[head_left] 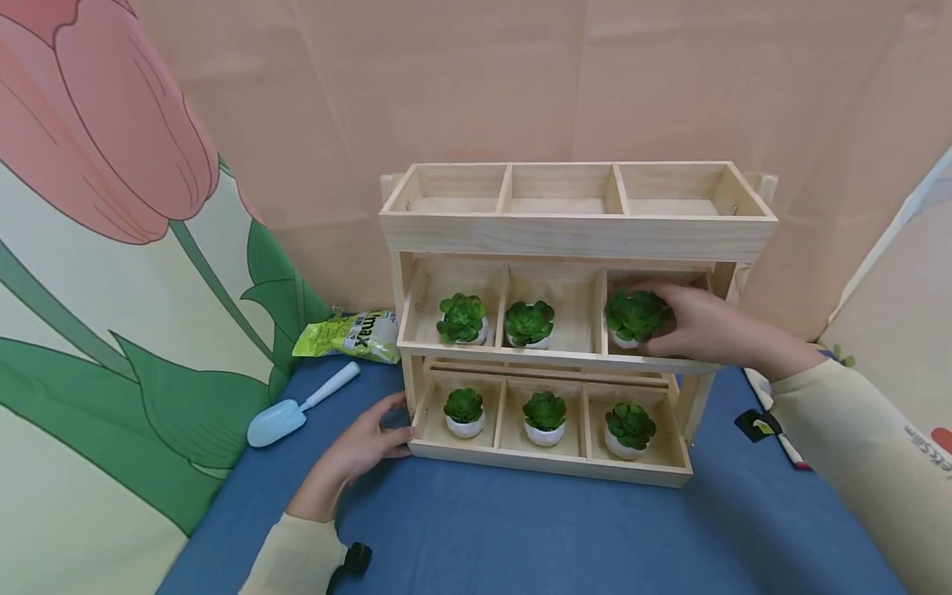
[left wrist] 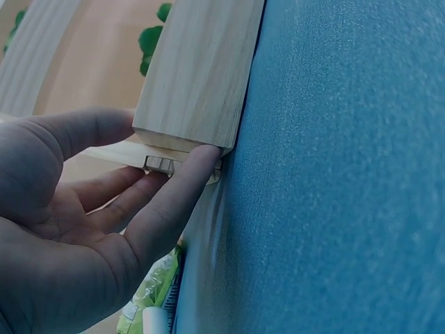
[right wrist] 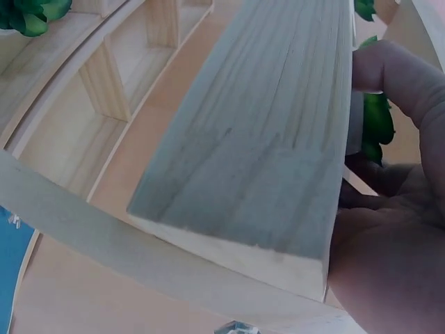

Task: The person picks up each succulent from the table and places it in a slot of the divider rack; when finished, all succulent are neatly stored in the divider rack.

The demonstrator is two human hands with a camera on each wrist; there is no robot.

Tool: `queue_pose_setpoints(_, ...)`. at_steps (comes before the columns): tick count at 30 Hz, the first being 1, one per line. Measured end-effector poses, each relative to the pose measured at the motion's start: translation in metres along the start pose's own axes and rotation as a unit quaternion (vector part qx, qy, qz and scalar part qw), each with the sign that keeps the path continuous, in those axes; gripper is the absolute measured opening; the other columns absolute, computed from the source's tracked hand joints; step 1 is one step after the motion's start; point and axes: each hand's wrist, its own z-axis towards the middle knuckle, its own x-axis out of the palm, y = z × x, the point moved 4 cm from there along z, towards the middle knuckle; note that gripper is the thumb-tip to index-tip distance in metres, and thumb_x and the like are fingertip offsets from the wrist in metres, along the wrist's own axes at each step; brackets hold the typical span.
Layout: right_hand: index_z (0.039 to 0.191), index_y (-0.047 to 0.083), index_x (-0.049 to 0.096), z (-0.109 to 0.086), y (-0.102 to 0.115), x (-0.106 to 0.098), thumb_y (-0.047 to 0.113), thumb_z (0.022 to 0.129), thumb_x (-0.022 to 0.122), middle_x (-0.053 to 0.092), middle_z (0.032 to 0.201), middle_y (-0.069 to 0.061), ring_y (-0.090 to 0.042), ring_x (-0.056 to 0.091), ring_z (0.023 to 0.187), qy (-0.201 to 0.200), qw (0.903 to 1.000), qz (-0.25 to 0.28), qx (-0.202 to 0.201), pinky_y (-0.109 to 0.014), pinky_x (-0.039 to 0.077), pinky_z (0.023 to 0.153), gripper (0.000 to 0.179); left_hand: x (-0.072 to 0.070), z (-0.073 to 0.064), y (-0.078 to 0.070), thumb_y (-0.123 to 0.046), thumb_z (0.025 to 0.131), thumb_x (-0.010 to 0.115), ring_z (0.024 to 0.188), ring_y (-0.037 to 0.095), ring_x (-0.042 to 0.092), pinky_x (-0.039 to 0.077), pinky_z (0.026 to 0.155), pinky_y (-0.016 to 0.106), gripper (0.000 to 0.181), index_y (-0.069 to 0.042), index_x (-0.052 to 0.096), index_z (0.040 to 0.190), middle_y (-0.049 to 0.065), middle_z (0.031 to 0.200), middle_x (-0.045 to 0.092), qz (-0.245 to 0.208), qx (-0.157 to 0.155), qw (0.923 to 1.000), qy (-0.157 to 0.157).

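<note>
A three-tier wooden planter shelf stands on the blue cloth. In the middle tier's right compartment, my right hand reaches over the front board and grips a small potted succulent by its right side; the fingers behind the plant are hidden. The right wrist view shows the board's end beside the hand, largely covering the plant. At the bottom tier's front left corner rests my left hand, its fairly straight fingers touching the end of the wooden box.
Two potted succulents sit in the middle tier's other compartments and three in the bottom tier. The top tier has three bare compartments. Left of the shelf lie a light blue trowel and a green bag.
</note>
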Motion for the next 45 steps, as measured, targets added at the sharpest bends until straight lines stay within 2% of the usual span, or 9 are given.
queue_pose_setpoints(6, 0.15, 0.006, 0.054, -0.004, 0.0, -0.001, 0.014, 0.091, 0.082, 0.059, 0.145, -0.022, -0.034, 0.064, 0.119, 0.02, 0.9997, -0.012, -0.005, -0.053, 0.058, 0.097, 0.066, 0.0, 0.0, 0.001, -0.013, 0.106, 0.065, 0.127, 0.046, 0.069, 0.065, 0.098, 0.047, 0.074, -0.004, 0.026, 0.168, 0.031, 0.17, 0.029, 0.004, -0.003, 1.0, -0.004)
queue_pose_setpoints(16, 0.153, 0.009, 0.054, -0.014, 0.004, -0.005, 0.003, 0.095, 0.068, 0.059, 0.147, -0.02, -0.03, 0.061, 0.118, 0.057, 0.9982, -0.019, 0.001, -0.049, 0.056, 0.097, 0.06, 0.0, 0.0, 0.0, -0.013, 0.106, 0.065, 0.128, 0.044, 0.069, 0.065, 0.099, 0.044, 0.072, -0.006, 0.028, 0.168, 0.029, 0.17, 0.03, 0.003, -0.01, 0.9999, -0.01)
queue_pose_setpoints(24, 0.155, 0.007, 0.049, -0.018, 0.002, -0.002, 0.002, 0.098, 0.067, 0.057, 0.149, -0.022, -0.032, 0.062, 0.121, 0.054, 0.9983, -0.021, -0.003, -0.053, 0.059, 0.099, 0.061, 0.002, 0.0, 0.0, -0.013, 0.106, 0.066, 0.128, 0.042, 0.069, 0.065, 0.1, 0.044, 0.072, -0.007, 0.029, 0.168, 0.028, 0.17, 0.031, 0.0, -0.011, 0.9999, -0.012)
queue_pose_setpoints(32, 0.163, 0.0, 0.034, -0.029, 0.004, -0.002, -0.002, 0.1, 0.063, 0.045, 0.161, -0.028, -0.049, 0.051, 0.144, 0.044, 0.9985, -0.032, -0.004, -0.069, 0.051, 0.111, 0.07, 0.004, 0.0, 0.003, -0.015, 0.106, 0.066, 0.126, 0.039, 0.071, 0.065, 0.098, 0.044, 0.072, -0.01, 0.03, 0.168, 0.025, 0.172, 0.031, 0.013, -0.025, 0.9992, -0.029)
queue_pose_setpoints(36, 0.162, -0.006, 0.032, -0.042, 0.009, -0.007, -0.003, 0.1, 0.061, 0.045, 0.161, -0.031, -0.052, 0.048, 0.145, 0.015, 0.9988, -0.044, -0.013, -0.071, 0.05, 0.11, 0.068, 0.006, -0.004, 0.005, -0.018, 0.107, 0.066, 0.123, 0.036, 0.073, 0.067, 0.094, 0.042, 0.069, -0.012, 0.033, 0.168, 0.024, 0.172, 0.034, 0.027, -0.023, 0.9987, -0.036)
queue_pose_setpoints(40, 0.161, -0.001, 0.04, -0.066, 0.012, -0.018, -0.002, 0.098, 0.066, 0.053, 0.157, -0.025, -0.046, 0.058, 0.135, -0.049, 0.9954, -0.078, -0.024, -0.06, 0.057, 0.099, 0.068, 0.002, -0.011, 0.002, -0.023, 0.108, 0.065, 0.116, 0.029, 0.076, 0.068, 0.09, 0.039, 0.058, -0.016, 0.046, 0.162, 0.021, 0.164, 0.048, 0.058, -0.002, 0.9965, -0.06)
queue_pose_setpoints(41, 0.16, 0.002, 0.042, -0.072, 0.013, -0.021, -0.001, 0.097, 0.068, 0.055, 0.155, -0.022, -0.044, 0.061, 0.132, -0.066, 0.9934, -0.089, -0.027, -0.053, 0.059, 0.096, 0.068, -0.001, -0.014, 0.0, -0.026, 0.109, 0.064, 0.114, 0.027, 0.076, 0.068, 0.089, 0.039, 0.053, -0.016, 0.05, 0.159, 0.019, 0.16, 0.054, 0.076, 0.005, 0.9945, -0.072)
queue_pose_setpoints(43, 0.157, 0.006, 0.049, -0.086, 0.014, -0.026, -0.002, 0.094, 0.072, 0.06, 0.15, -0.017, -0.039, 0.067, 0.122, -0.103, 0.9882, -0.105, -0.045, -0.034, 0.06, 0.089, 0.068, -0.007, -0.022, -0.006, -0.032, 0.111, 0.06, 0.109, 0.026, 0.078, 0.067, 0.088, 0.041, 0.045, -0.018, 0.058, 0.154, 0.017, 0.15, 0.065, 0.116, 0.015, 0.988, -0.1)
queue_pose_setpoints(45, 0.153, 0.008, 0.054, -0.1, 0.013, -0.028, -0.002, 0.092, 0.076, 0.061, 0.146, -0.017, -0.041, 0.07, 0.115, -0.128, 0.983, -0.119, -0.056, -0.025, 0.059, 0.082, 0.067, -0.013, -0.031, -0.014, -0.038, 0.112, 0.056, 0.111, 0.025, 0.077, 0.066, 0.09, 0.044, 0.041, -0.02, 0.063, 0.148, 0.013, 0.142, 0.071, 0.163, 0.031, 0.9774, -0.132)
